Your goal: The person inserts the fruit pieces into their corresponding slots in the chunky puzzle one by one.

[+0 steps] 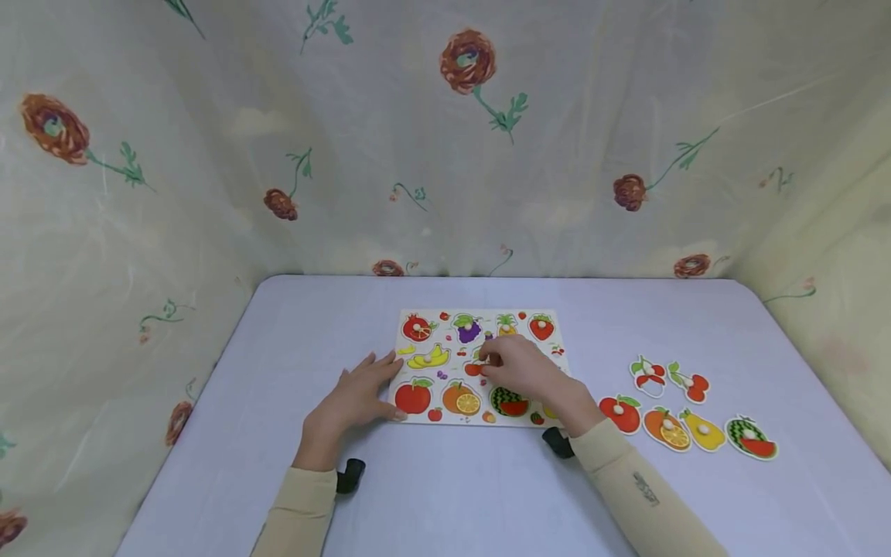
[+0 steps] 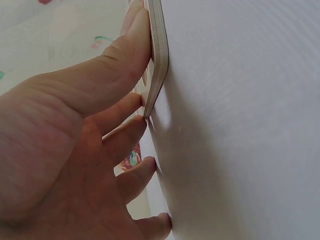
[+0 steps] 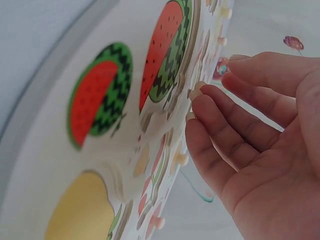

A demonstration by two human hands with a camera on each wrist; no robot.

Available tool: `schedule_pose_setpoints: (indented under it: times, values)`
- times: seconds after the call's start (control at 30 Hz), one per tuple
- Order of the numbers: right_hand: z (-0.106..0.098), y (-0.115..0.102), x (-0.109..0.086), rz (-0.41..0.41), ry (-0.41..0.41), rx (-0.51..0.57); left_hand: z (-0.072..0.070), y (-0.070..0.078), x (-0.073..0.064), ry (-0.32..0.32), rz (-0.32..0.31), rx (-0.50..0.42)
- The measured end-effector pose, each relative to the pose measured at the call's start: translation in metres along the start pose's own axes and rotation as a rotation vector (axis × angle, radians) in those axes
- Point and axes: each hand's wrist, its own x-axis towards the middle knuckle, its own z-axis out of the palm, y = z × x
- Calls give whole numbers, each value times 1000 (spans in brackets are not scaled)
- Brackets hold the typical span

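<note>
A fruit puzzle board (image 1: 452, 418) lies flat on the table, bearing pictures and knobbed pieces such as bananas (image 1: 428, 357) and grapes (image 1: 469, 329). Stretched fingers of my left hand (image 1: 351, 398) rest at its left side; in the left wrist view the thumb (image 2: 120, 65) lies against the board's corner. Over the middle of the board is my right hand (image 1: 525, 367), beside a picture of red cherries (image 1: 473, 370). Its fingers are loosely bent, their tips at the board's surface in the right wrist view, and no piece shows between them. The hand hides part of the board.
Right of the board lie several loose pieces: an apple (image 1: 619, 414), an orange (image 1: 667, 430), a pear (image 1: 703, 430), a watermelon (image 1: 752, 439), cherries (image 1: 689, 383) and a red-and-white fruit (image 1: 649, 377). A flowered cloth (image 1: 390, 93) hangs behind the table (image 1: 445, 495).
</note>
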Motion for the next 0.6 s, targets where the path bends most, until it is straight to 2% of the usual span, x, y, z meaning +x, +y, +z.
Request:
schedule_pose_setpoints:
  times: [0.6]
  values:
    - [-9, 18, -11, 24, 70, -25, 0, -1, 0, -6, -5, 7]
